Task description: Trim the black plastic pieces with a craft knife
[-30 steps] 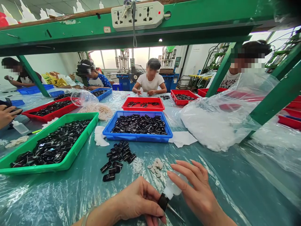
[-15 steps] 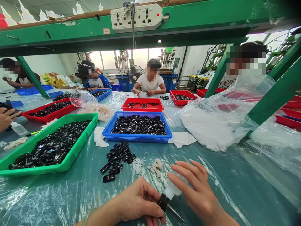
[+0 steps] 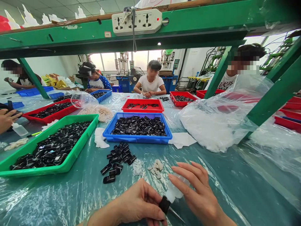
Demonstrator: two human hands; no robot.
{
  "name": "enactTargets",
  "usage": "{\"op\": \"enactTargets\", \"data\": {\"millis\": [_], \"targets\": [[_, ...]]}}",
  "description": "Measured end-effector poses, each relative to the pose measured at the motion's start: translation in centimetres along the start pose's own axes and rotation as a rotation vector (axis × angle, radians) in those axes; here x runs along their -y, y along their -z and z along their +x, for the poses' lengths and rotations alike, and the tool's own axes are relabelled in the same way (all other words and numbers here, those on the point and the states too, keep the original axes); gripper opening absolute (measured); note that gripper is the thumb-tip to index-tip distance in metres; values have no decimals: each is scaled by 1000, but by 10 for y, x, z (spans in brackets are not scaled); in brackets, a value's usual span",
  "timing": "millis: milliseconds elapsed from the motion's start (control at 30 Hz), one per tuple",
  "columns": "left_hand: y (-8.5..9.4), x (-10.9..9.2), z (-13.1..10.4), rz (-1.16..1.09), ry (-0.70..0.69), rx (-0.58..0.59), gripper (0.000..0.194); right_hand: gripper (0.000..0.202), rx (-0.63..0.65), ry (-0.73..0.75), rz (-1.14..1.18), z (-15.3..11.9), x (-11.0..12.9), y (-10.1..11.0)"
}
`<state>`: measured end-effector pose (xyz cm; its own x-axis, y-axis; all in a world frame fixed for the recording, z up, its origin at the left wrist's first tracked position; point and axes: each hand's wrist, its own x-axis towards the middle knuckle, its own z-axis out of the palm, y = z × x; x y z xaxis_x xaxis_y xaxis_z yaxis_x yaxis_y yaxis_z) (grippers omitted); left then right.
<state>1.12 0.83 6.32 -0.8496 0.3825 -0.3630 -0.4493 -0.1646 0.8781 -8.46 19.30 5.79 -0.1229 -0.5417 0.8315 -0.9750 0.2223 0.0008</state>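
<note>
My left hand (image 3: 141, 204) pinches a small black piece (image 3: 164, 204) at the bottom centre. My right hand (image 3: 199, 191) has its fingers wrapped partly round a translucent white bottle (image 3: 180, 185), whose tip is by the black piece. A thin pointed metal tool (image 3: 176, 215) sticks out below that hand, its rear end hidden. Beyond my hands lie a loose pile of black pieces (image 3: 121, 155), a heap of tiny clear bits (image 3: 137, 167) and a small pile of whitish pieces (image 3: 156, 169).
A blue tray (image 3: 137, 139) and a green tray (image 3: 44, 171) hold many black pieces. Behind is a red tray (image 3: 142, 110). A plastic bag (image 3: 211, 125) lies right, near a green post (image 3: 272, 97). Several people sit around the table; a green beam (image 3: 199, 18) crosses overhead.
The black piece in my left hand has shifted slightly right and down. The person in the white shirt opposite has brought both hands together. The camera view has moved a little.
</note>
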Motion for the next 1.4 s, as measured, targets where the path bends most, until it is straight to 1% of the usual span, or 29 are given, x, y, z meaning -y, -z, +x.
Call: {"op": "enactTargets", "data": {"millis": [167,367,467,600,700,767,800,867,933,967,1000,1100,1233,1300,1400], "targets": [[1,-2,-1,7,-3,-8,21,29,7,13,18,2,-2,3],[0,-4,0,6,-5,-20,20,38,40,37,-21,1,-5,3],[1,-2,0,16,-13,-21,21,40,46,1,-29,1,-6,2],[0,-2,0,30,-42,-34,23,40,50,-102,30,-1,-6,-3],[0,-1,1,34,-67,-53,23,36,61,-227,75,-8,-7,-7],[0,0,1,46,-90,-82,24,33,74,-350,108,-13,-8,-9],[0,2,2,53,-102,-97,26,31,87,-438,138,-16,-9,-10],[2,4,2,66,-120,-118,27,29,144,-702,243,-19,-11,-13],[2,7,3,75,-138,-127,28,34,213,-966,353,-20,-14,-15],[3,7,3,81,-140,-129,28,38,237,-1055,390,-20,-16,-17],[3,7,3,83,-140,-132,28,42,254,-1108,413,-19,-18,-18],[1,3,2,77,-137,-147,26,49,275,-1161,438,-19,-26,-23],[-2,-7,0,15,-125,-164,20,50,304,-1221,469,-25,-34,-30],[-1,-12,-2,-5,-139,-208,22,50,307,-1241,474,-27,-37,-32],[3,-17,-4,-24,-200,-309,28,50,307,-1261,481,-29,-39,-33]]}}
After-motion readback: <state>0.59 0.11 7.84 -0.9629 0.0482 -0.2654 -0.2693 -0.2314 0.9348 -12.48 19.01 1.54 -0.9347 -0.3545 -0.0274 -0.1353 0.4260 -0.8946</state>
